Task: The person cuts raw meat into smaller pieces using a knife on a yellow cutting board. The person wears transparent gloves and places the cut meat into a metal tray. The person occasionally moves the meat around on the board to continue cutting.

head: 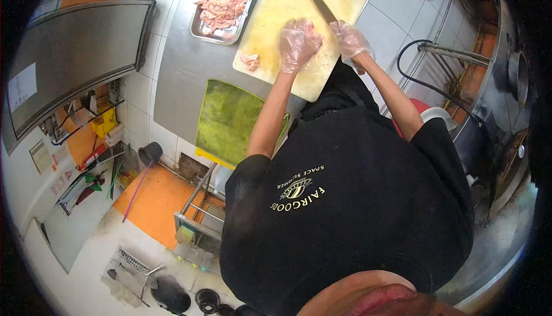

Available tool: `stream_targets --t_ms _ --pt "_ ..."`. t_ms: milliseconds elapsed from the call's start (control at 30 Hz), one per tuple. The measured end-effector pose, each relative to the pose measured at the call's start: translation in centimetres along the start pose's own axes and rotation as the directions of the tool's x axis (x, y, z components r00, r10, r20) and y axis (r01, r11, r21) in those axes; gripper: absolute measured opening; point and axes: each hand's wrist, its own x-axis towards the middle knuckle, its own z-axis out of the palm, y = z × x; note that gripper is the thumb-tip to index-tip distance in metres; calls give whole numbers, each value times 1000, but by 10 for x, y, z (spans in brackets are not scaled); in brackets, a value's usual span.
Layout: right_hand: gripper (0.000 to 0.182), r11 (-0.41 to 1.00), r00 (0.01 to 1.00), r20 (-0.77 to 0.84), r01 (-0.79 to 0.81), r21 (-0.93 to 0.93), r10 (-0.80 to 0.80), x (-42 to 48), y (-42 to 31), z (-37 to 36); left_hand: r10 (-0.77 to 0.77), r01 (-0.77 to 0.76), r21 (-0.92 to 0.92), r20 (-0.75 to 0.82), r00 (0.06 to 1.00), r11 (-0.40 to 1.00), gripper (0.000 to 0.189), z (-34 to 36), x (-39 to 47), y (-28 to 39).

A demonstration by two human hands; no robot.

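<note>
My left hand, in a clear plastic glove, is curled over the pale cutting board. Pinkish raw meat shows at its fingers, mostly hidden by them. In my right hand, also gloved, is the handle of a kitchen knife; its blade points up and left over the board. A small scrap of raw meat lies at the board's left edge. Left of the board, a metal tray holds a heap of cut raw meat.
The board and tray rest on a steel table. A yellow-green mat or cloth lies near my left forearm. A steel refrigerator-like door stands at left. A black hose and metal racks are at right; a dark bucket is at lower left.
</note>
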Motion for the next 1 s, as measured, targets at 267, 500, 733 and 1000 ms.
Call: stream_targets --t_ms 267,500,733,1000 --pt "39 996 998 -34 53 69 -51 -19 -1 -3 225 -235 130 86 971 963 9 56 -22 -23" --pt "40 997 999 -44 26 73 -23 -25 12 4 -418 417 -304 64 906 856 9 26 -92 -3" --pt "31 991 994 -98 30 -129 -43 -25 -5 3 -577 576 -96 -285 765 812 31 -100 10 -134" --pt "31 928 981 -136 81 -363 -139 5 -35 -13 -699 704 9 129 704 710 64 -109 -20 -149"
